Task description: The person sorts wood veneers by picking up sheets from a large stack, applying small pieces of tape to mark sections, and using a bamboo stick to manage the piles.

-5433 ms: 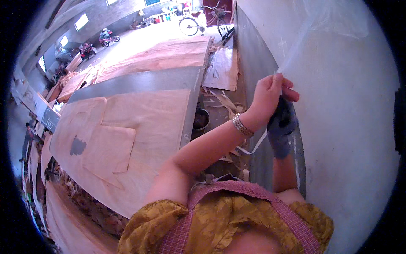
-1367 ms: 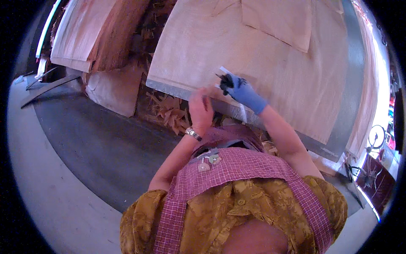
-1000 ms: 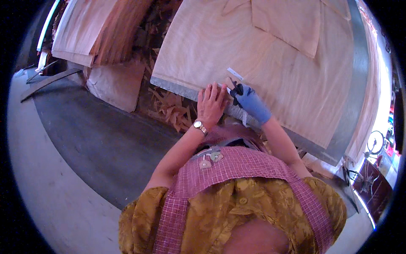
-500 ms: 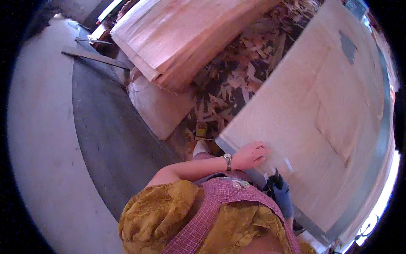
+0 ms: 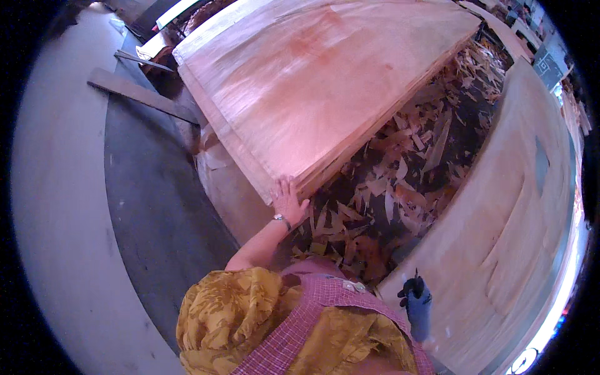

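Head camera view: my left hand (image 5: 287,200) rests palm down on the near corner of a stack of wood sheets (image 5: 337,94), which lies left of the heap of wood scraps (image 5: 395,199) and reaches past it toward the far end. The fingers lie flat with the thumb standing away from them, pinching nothing. My gloved right hand (image 5: 414,300) is at the near right side of the heap, over or against a second broad pale sheet (image 5: 500,237). Its dark fingers look bent, and a thin dark tip (image 5: 416,273) pokes up from them, but I cannot tell whether they grip it.

I judge the stack heavy as a whole and fairly stiff, while a single sheet should be light, floppy across its width and quick to split along the grain. Its face is probably dry, with little slip. I would take one sheet by the corner under my palm and by the long edge beside the heap, well spread, so that the thin rim doesn't tear.

The stack looks smooth on top, pinkish tan with redder streaks and paler, shinier bands. Its layers show along the edge facing the heap, and at the near end they sit slightly out of line.
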`<state>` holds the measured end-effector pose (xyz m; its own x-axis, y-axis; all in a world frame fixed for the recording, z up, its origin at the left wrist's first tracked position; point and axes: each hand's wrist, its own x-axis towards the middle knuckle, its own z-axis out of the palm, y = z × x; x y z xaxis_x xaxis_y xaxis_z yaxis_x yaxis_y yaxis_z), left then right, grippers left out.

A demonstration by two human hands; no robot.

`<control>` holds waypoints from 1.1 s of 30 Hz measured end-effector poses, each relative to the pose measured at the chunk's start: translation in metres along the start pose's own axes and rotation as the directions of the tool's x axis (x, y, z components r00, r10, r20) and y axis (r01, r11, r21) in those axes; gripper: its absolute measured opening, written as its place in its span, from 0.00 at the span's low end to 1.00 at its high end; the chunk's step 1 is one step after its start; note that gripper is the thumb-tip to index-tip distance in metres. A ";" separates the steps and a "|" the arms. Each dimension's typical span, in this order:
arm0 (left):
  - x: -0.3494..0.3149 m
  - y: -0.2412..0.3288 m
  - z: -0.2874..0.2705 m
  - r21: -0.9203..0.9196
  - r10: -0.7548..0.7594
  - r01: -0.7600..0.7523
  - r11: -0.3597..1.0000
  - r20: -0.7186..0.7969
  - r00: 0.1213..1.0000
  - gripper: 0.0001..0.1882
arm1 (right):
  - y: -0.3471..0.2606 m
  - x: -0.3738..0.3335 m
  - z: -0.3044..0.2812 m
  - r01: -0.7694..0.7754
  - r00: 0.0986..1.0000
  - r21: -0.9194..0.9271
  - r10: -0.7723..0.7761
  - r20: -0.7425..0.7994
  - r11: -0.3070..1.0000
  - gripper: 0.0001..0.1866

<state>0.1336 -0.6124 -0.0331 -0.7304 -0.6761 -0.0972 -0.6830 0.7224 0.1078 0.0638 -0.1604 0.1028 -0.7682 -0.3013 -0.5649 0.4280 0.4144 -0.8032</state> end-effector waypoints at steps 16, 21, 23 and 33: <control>0.167 -0.082 0.038 0.031 -0.556 0.566 0.824 0.234 0.797 0.18 | -0.122 0.252 0.011 0.382 0.922 -0.241 -0.352 0.160 0.892 0.10; 0.165 -0.132 0.072 -0.670 -0.850 0.741 -0.041 0.413 0.327 0.14 | -0.139 0.321 -0.010 0.370 0.929 -0.413 -0.315 0.196 0.832 0.17; 0.167 -0.152 0.087 -0.781 -0.717 0.530 -0.331 0.573 0.397 0.13 | -0.171 0.340 -0.017 0.369 0.929 -0.433 -0.310 0.204 0.822 0.19; 0.355 0.025 0.085 -0.729 -0.325 0.684 -0.030 0.654 0.683 0.21 | -0.294 0.396 -0.051 0.434 0.891 0.347 -0.338 -0.303 0.832 0.11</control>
<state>-0.1429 -0.8216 -0.1487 -0.2787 -0.6018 -0.7484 -0.4765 -0.5899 0.6518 -0.3902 -0.3577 0.1249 -0.9735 -0.1481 -0.1740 0.1877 -0.0840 -0.9786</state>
